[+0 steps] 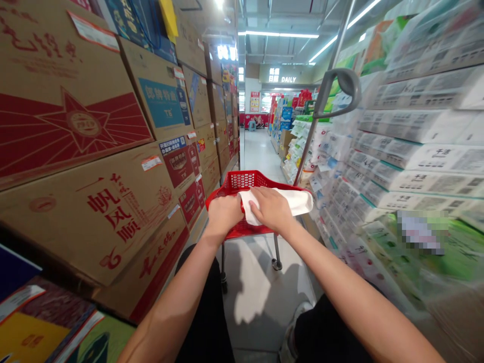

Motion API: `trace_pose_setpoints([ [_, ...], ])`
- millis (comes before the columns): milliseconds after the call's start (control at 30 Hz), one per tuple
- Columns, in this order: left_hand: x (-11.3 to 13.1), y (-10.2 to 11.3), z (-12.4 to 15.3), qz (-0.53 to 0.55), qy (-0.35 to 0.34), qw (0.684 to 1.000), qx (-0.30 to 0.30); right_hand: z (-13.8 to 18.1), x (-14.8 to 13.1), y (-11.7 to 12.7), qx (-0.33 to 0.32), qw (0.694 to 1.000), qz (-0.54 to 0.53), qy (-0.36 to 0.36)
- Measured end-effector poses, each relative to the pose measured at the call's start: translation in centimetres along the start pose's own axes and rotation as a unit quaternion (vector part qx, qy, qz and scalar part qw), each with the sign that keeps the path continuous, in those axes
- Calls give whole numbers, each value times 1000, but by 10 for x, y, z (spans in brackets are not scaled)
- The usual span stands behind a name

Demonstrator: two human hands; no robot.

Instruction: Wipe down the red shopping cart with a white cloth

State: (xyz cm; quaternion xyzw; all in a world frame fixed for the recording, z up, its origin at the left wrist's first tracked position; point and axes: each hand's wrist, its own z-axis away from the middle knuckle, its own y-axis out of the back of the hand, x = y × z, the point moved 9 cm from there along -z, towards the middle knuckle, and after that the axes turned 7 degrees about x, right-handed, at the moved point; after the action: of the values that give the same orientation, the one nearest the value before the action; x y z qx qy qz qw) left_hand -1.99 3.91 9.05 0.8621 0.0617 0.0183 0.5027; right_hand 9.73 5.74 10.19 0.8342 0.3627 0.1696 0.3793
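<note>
Near centre: my left hand (224,213) is curled closed over the near rim of the red basket (245,180). Just to its right, my right hand (273,207) lies palm down, fingers loosely extended, on a white cloth (298,201) draped along that rim; the cloth extends rightward past my hand. Cardboard boxes (94,212) stand left, wrapped packs (408,166) right.

Both forearms, left (181,292) and right (340,282), are bare. Nearer than the red basket (245,184), black trousers (204,312) cover both legs. Down past its wheels, one pale grey shoe (298,325) shows.
</note>
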Motion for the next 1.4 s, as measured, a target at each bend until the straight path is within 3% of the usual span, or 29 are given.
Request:
trace_pose_setpoints([
  [100, -4, 1, 0, -2, -5, 1000, 9, 10, 40, 4, -19, 997, 27, -63],
  [167, -4, 0, 0, 0, 0, 1000, 12, 15, 50, 5, -13, 996, 34, -77],
  [467, 12, -8, -6, 13, 0, 1000, -3, 6, -30, -6, 34, 998, -49, 16],
  [600, 8, -7, -6, 6, 1, 1000, 9, -2, -7, 6, 24, 996, -88, 7],
  [733, 9, -8, -6, 10, -3, 1000, 3, -10, 27, 0, -37, 999, -12, -35],
  [800, 11, -10, -7, 10, -5, 1000, 1, -12, 27, -7, -65, 997, 28, -37],
  [1000, 10, -10, -10, 12, -15, 1000, 13, -19, -6, -11, -45, 998, 52, 1],
  [1233, 5, -6, -7, 26, -8, 1000, -9, -22, 48, -20, -157, 979, 74, -104],
  [1400, 5, -7, -5, 26, 2, 1000, -15, -26, 33, -20, -145, 983, 86, -67],
])
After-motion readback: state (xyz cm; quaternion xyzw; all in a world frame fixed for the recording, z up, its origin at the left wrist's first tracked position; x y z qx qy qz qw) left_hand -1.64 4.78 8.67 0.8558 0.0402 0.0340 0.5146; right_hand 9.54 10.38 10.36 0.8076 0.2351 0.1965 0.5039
